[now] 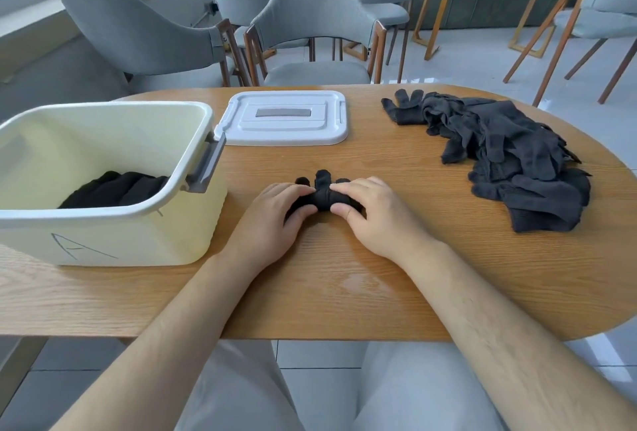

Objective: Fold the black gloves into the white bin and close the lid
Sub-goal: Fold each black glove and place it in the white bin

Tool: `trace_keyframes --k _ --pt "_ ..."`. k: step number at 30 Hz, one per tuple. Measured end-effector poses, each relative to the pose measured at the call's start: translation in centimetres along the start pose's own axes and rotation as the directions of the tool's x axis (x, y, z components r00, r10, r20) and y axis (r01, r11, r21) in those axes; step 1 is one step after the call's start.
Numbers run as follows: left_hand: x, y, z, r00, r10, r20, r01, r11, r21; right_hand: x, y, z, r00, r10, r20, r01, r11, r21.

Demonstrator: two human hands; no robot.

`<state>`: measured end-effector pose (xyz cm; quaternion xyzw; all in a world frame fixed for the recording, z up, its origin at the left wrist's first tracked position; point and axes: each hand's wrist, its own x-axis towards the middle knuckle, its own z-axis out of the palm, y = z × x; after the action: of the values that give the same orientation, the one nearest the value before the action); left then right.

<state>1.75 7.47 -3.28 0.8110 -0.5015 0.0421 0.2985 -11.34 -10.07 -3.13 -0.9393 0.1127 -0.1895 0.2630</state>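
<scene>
because both of your hands press down on one rolled black glove (323,199), the knit stays bundled instead of springing open: your left hand (275,210) clamps the left end with thumb under and fingers (299,191) over, and your right hand (370,210) grasps the right end the same way. three soft fingertips of the glove poke out on the far side of the roll, so the fold looks unfinished, in my judgement. the roll sits on the wooden table (344,279), whose grained top is smooth enough to roll against. to your left, near, stands the white bin (113,234), a creamy rounded plastic tub with a grey handle, open so bundles can drop straight in; dark folded gloves (113,189) already lie in its bottom. its lid (284,118), flat, white and ridged with a grey inset, lies just beyond, beside the bin and out of your way. the limp heap of unfolded gloves (503,154) waits to the right, well apart from your hands.
</scene>
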Motion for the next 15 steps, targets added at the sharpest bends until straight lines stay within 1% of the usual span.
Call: trace_keyframes --k 3,5,7,8,9,10,11,12,13,15 --pt "0.3 0.0 0.0 0.998 -0.039 -0.045 0.037 0.998 -0.045 0.2 -0.2 -0.2 0.994 0.107 0.014 -0.108 0.987 0.122" --pt "0.9 0.2 0.2 0.995 -0.077 -0.059 0.072 0.993 -0.09 0.6 -0.3 -0.1 0.988 0.154 0.004 -0.153 0.978 0.143" --pt "1.9 0.2 0.7 0.987 -0.155 -0.051 0.148 0.981 -0.125 1.4 -0.5 0.2 0.981 0.194 -0.017 -0.192 0.978 0.076" --pt "2.4 0.2 1.0 0.979 -0.199 -0.043 0.193 0.975 -0.114 1.8 -0.5 0.5 0.977 0.211 -0.035 -0.21 0.977 0.024" --pt "3.0 0.2 1.4 0.972 -0.228 -0.048 0.224 0.972 -0.069 2.1 -0.5 0.7 0.973 0.225 -0.055 -0.227 0.973 -0.032" --pt "3.3 0.2 1.7 0.97 -0.23 -0.076 0.232 0.973 0.011 2.5 -0.4 1.0 0.968 0.239 -0.072 -0.245 0.966 -0.08" --pt "3.5 0.3 1.8 0.973 -0.2 -0.117 0.213 0.971 0.108 2.7 -0.3 1.2 0.963 0.255 -0.092 -0.264 0.959 -0.106" --pt "3.5 0.5 1.8 0.979 -0.134 -0.153 0.161 0.969 0.187 2.9 -0.3 1.3 0.956 0.267 -0.118 -0.28 0.954 -0.11" --pt "3.3 0.8 1.6 0.986 -0.04 -0.163 0.078 0.97 0.231 2.9 -0.2 1.4 0.951 0.268 -0.153 -0.284 0.954 -0.1" --pt "2.5 0.7 1.2 0.988 0.12 -0.099 -0.096 0.971 0.22 2.8 -0.2 1.6 0.947 0.236 -0.217 -0.256 0.964 -0.072"
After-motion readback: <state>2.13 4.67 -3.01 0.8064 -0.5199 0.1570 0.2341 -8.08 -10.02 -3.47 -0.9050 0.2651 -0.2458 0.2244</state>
